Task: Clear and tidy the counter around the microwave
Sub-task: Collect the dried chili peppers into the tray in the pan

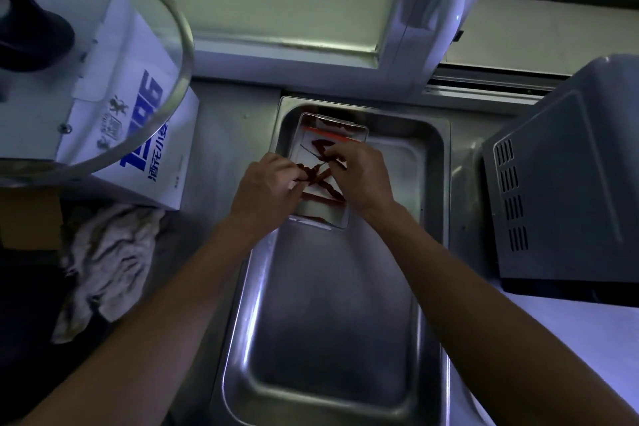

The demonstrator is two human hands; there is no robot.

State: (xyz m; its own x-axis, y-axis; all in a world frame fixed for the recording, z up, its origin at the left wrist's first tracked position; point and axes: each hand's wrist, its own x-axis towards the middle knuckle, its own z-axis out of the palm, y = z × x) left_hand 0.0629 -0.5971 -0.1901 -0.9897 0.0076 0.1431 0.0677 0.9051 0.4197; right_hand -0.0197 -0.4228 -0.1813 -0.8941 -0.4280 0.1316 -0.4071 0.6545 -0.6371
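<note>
A clear bag of dried red chillies (323, 180) lies in a small rectangular tray (342, 130) inside a steel pan (428, 162). My left hand (266, 188) pinches the bag's left side, fingers curled round a chilli end. My right hand (363, 176) grips the bag's right side from above. Both hands cover much of the bag. The grey microwave (567, 183) stands to the right on the counter.
A second, larger steel pan (332, 322) sits nearer me. At left, a white box with blue print (152, 149) carries a glass lid (166, 28). A crumpled cloth (107, 263) lies beside the pans. A window frame (294, 45) runs behind.
</note>
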